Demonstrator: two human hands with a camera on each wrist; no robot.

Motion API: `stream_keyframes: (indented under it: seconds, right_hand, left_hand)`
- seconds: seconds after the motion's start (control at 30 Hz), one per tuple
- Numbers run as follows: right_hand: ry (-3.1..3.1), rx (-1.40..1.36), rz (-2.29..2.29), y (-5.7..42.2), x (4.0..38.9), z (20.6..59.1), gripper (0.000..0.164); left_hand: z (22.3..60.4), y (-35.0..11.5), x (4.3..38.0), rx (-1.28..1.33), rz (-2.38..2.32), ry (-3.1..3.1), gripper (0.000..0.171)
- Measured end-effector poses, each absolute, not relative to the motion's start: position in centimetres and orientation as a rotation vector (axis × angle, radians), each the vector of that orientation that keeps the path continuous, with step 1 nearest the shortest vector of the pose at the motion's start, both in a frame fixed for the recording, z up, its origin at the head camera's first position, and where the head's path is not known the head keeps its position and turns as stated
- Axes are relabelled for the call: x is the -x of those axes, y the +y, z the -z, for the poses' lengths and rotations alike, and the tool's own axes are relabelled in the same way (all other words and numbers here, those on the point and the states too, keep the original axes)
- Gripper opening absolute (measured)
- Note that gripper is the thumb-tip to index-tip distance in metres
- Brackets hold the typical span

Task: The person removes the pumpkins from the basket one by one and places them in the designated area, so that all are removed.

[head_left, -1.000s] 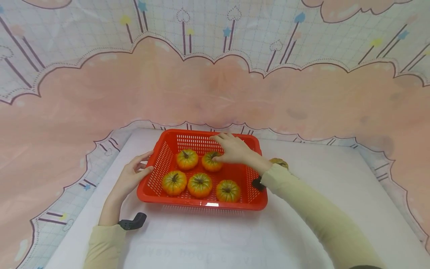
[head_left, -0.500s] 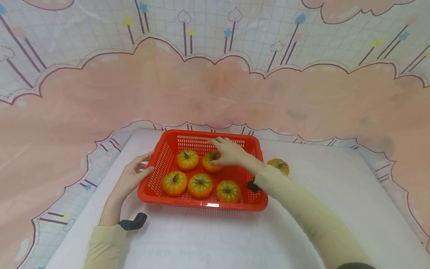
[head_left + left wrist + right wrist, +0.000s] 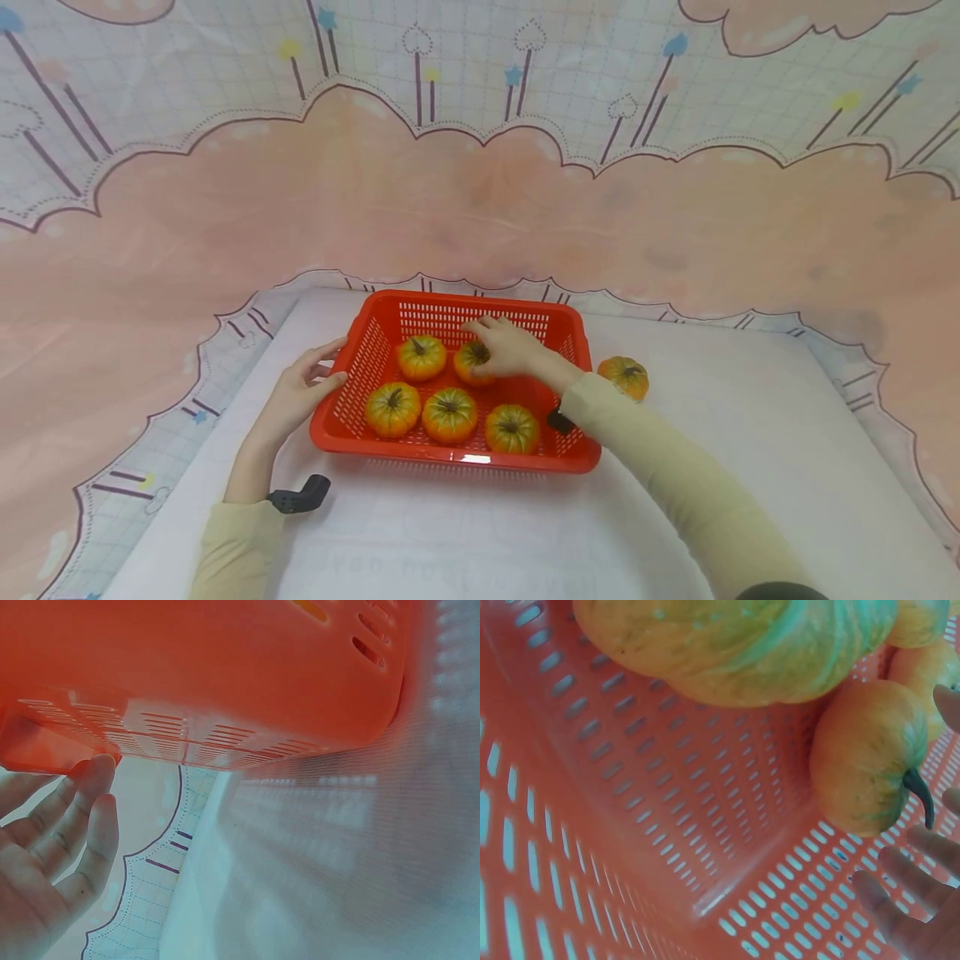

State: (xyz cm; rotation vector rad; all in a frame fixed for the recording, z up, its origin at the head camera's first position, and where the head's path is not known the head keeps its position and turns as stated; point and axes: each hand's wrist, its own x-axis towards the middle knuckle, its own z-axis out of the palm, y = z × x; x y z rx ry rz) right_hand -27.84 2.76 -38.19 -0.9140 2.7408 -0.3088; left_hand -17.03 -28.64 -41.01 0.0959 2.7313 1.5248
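A red perforated plastic basket (image 3: 450, 453) holds several small orange-and-green pumpkins, among them one at the back left (image 3: 422, 358) and one at the front right (image 3: 512, 429). My left hand (image 3: 298, 393) touches the basket's left rim with its fingertips; in the left wrist view its fingers (image 3: 96, 776) are mostly extended against the rim. Over the back middle pumpkin (image 3: 468, 358) is my right hand (image 3: 513, 348), thumb and fingers spread about it and partly covering it. In the right wrist view, a gap shows between some fingers (image 3: 907, 877) and the stemmed pumpkin (image 3: 866, 757).
Outside the basket, to its right, another pumpkin (image 3: 625, 377) lies on the white table (image 3: 735, 400), close to my right sleeve (image 3: 645, 442). Behind the table hangs a pink and white patterned cloth (image 3: 480, 208).
My right hand has moved slightly left and lower over the back middle pumpkin. The right forearm has shifted, uncovering more of the pumpkin outside. The left hand has stayed at the rim.
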Motion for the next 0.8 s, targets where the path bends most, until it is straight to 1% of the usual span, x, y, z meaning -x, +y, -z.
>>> stream_keyframes:
  seconds: [0.8]
  right_hand:
    - [2.678, 0.882, 0.323, 2.1, 27.8, 40.3, 0.079]
  left_hand:
    - [41.3, -28.7, 17.1, -0.114, -1.561, 2.725, 0.059]
